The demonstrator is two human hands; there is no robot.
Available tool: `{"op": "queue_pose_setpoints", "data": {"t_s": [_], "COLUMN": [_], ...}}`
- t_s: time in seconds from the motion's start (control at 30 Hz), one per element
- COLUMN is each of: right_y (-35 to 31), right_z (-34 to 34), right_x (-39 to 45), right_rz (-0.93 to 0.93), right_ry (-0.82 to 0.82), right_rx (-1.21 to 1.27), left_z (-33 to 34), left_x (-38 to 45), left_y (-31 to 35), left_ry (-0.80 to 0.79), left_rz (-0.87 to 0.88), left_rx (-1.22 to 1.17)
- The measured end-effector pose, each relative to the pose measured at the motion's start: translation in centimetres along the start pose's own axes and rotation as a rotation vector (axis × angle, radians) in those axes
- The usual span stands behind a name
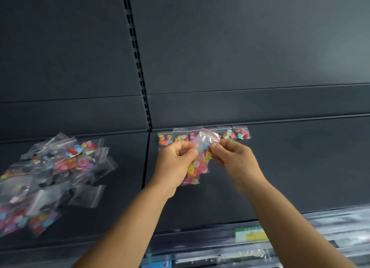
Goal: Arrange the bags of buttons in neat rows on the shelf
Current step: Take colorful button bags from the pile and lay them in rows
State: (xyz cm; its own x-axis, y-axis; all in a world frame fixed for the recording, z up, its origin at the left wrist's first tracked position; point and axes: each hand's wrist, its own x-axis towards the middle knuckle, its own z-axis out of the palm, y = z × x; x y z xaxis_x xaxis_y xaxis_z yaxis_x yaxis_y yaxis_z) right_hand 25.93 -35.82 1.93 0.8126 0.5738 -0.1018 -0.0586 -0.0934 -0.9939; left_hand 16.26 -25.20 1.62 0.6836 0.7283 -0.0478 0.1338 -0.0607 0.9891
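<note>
Both hands hold small clear zip bags of coloured buttons (pixel 200 163) above the dark shelf (pixel 280 167). My left hand (pixel 176 161) pinches the bags' left side, and my right hand (pixel 234 157) pinches the right side near the top. One bag's clear top (pixel 209 137) sticks up between the hands. Behind them a row of button bags (pixel 241 132) lies along the shelf's back edge, partly hidden by the held bags. A loose pile of button bags (pixel 54 175) lies on the left shelf section.
A slotted upright (pixel 138 57) divides the dark back panel. The shelf's front edge carries a clear price rail with a green and yellow label (pixel 250 234). Goods on a lower shelf (pixel 200 261) show below.
</note>
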Motion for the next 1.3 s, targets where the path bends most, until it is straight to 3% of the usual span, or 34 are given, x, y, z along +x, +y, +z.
{"op": "queue_pose_setpoints", "data": {"t_s": [0.2,0.37,0.6,0.73,0.8,0.97,1.3], "right_y": [0.8,1.4,2.7,3.3,3.5,4.2,4.2], "right_z": [-5.8,-11.2,-12.9,-13.2,-13.3,-13.1,-12.1], "right_x": [2.3,4.8,7.4,7.4,7.2,6.6,7.8], "right_rz": [0.018,-0.047,-0.012,-0.148,-0.209,-0.259,-0.267], "right_ry": [0.072,0.182,0.121,0.118,0.062,-0.097,-0.024], "right_rx": [0.016,-0.318,-0.620,-0.855,-0.926,-1.055,-1.051], "left_z": [6.1,9.7,13.3,12.8,12.5,12.7,12.7], "left_x": [0.8,2.9,5.7,5.7,5.2,4.7,5.3], "left_y": [0.4,0.5,0.1,-0.3,-0.9,-2.3,-2.3], "left_ry": [0.017,-0.005,-0.047,-0.021,-0.092,-0.248,-0.272], "left_rz": [0.029,0.074,0.153,0.333,0.428,0.483,0.480], "left_rx": [0.120,0.245,0.514,0.883,0.969,1.057,1.034]}}
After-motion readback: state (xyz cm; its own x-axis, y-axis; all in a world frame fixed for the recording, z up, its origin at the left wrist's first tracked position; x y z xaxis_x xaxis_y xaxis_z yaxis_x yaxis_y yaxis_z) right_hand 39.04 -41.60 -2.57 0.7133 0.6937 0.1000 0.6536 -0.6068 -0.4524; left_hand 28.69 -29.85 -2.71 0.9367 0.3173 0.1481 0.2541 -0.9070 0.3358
